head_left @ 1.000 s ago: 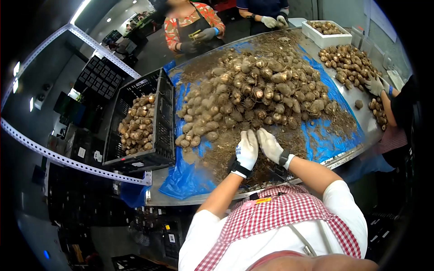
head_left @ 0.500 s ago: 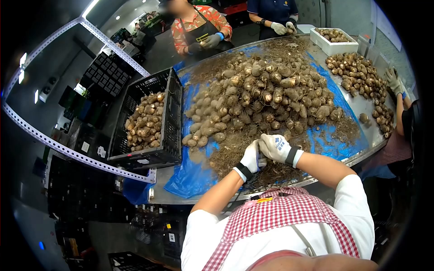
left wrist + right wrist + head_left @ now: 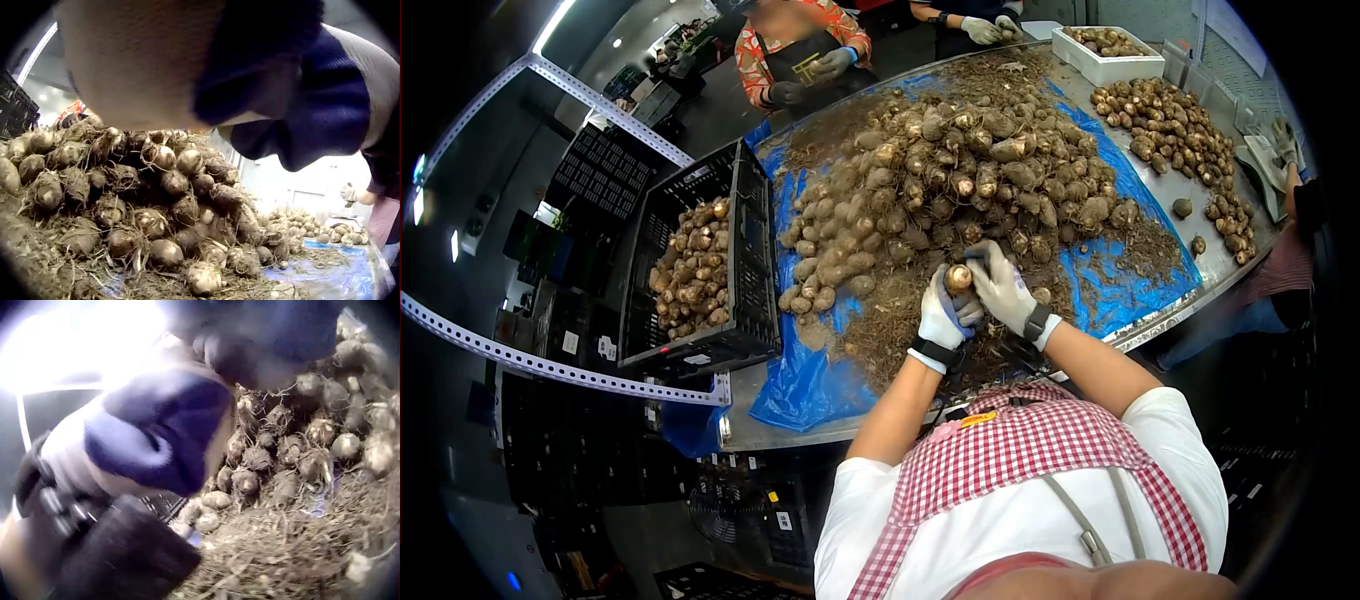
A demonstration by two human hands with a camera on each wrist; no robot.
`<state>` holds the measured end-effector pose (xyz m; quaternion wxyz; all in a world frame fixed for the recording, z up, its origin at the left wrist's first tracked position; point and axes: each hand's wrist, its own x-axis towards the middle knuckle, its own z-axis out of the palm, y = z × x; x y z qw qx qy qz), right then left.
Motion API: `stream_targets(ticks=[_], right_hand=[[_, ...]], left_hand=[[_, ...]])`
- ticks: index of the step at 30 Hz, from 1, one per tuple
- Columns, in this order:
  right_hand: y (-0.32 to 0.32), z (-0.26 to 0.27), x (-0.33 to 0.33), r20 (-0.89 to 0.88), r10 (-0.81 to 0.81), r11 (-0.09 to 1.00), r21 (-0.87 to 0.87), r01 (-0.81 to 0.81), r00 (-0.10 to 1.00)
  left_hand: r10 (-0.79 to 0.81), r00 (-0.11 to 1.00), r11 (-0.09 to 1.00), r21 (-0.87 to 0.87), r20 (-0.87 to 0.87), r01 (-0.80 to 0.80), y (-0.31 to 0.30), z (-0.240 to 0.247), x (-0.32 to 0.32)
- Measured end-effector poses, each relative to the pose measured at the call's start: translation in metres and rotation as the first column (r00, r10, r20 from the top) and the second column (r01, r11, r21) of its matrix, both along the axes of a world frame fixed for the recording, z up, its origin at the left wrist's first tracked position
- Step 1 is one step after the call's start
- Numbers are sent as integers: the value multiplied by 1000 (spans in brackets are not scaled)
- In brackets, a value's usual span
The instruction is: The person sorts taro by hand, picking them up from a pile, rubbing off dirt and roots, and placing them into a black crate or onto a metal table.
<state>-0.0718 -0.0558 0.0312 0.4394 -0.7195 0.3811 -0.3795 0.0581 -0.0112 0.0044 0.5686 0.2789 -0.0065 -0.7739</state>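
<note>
In the head view my gloved left hand (image 3: 943, 316) grips a taro (image 3: 958, 279), its pale cut end facing up. My right hand (image 3: 1003, 287), also gloved, has bent fingers at the taro's upper right side. Both hands are over the near edge of a big heap of rooty, soil-covered taros (image 3: 960, 170). Close up in the left wrist view, the left glove (image 3: 137, 62) covers the top, hiding the held taro. The right wrist view shows the left glove's dark blue palm coating (image 3: 169, 437) beside the blurred fingers (image 3: 269, 344) of my right hand.
A black crate (image 3: 755, 270) of taros stands left. Blue sheeting (image 3: 810, 395) and loose soil lie under the heap. More taros (image 3: 1170, 120) and a white box (image 3: 1100, 65) are at the right. Two people work across the table, another at the right edge.
My hands were close together at the heap's edge, then drew nearer with the right over the left. Now the right fingers have lifted and the taro's pale end shows in the left hand.
</note>
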Motion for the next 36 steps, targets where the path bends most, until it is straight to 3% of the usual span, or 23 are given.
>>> stream_targets(ticks=[1, 3, 4, 6, 7, 8, 9, 12, 13, 16, 18, 19, 20, 22, 23, 26, 27, 28, 29, 30, 32, 34, 36], right_hand=[[-7, -22, -3, -29, 51, 990, -132, -54, 998], [-8, -31, -13, -116, 74, 957, -271, -104, 990], [-7, -27, -17, -47, 108, 991, -77, -111, 993], [2, -11, -23, 98, 221, 974, -79, -214, 970], [1, -13, -22, 192, 342, 897, 223, -381, 920], [0, -15, -20, 319, 413, 705, 481, -522, 853], [8, 11, -26, -49, 476, 874, 137, -466, 878], [9, 3, -26, 109, 334, 929, 129, -347, 936], [9, 1, -27, 140, 314, 928, 163, -334, 939], [11, -6, -31, 161, 304, 923, 194, -332, 939], [15, -6, -32, 82, 362, 921, 126, -370, 929], [16, -10, -28, 66, 350, 934, -98, -343, 935], [17, -9, -29, 20, 373, 927, -47, -372, 927], [19, 2, -29, -69, 427, 904, 61, -424, 902], [20, 1, -26, -110, 431, 894, -80, -440, 896], [29, 15, -29, 106, 458, 860, 198, -470, 883], [31, 7, -28, 245, 437, 843, 223, -489, 866], [29, 2, -30, 193, 436, 861, 196, -470, 879], [26, -1, -32, 141, 430, 878, 165, -450, 892], [25, -1, -32, 89, 419, 894, 134, -428, 904], [35, -2, -29, 137, 489, 844, 177, -507, 861], [37, -7, -23, 28, 462, 876, 141, -461, 886], [31, -9, -21, -64, 392, 916, -69, -396, 918]], left_hand=[[-76, 988, 994, -87, -135, 65, 3, 0, 4], [4, 1000, 996, -85, -30, -6, 11, 0, 6], [44, 999, 995, -86, 21, -42, 14, 0, 7], [4, 972, 1000, -29, 236, 3, 18, -1, 14], [-80, 960, 996, -6, 267, 84, 19, -3, 18], [-166, 941, 986, 21, 294, 168, 20, -5, 20], [-228, 905, 971, 11, 358, 240, 23, -4, 17], [78, 578, 978, -175, 812, 113, 27, 10, 5], [253, 542, 946, -321, 801, 33, 34, 43, -11], [406, 308, 875, -463, 860, 139, 23, 25, -11], [342, 474, 903, -423, 811, 72, 28, 19, -7], [363, 506, 895, -443, 782, 43, 30, 14, -7], [383, 538, 887, -461, 751, 14, 30, 9, -6], [411, 391, 897, -442, 823, -12, 26, 6, 3], [417, 478, 888, -458, 773, -34, 25, 6, 5], [354, 633, 918, -384, 688, -95, 22, -5, 15], [322, 713, 938, -309, 623, -154, 20, -9, 16], [297, 783, 953, -227, 547, -202, 19, -11, 17], [221, 738, 975, -143, 638, -169, 20, -13, 19], [355, 635, 935, -273, 686, -228, 16, -7, 15], [406, 149, 913, -407, 902, -27, 23, 4, 12], [432, 174, 902, -423, 885, -86, 16, 13, 4], [438, 217, 898, -435, 872, -64, 9, 7, 6]])
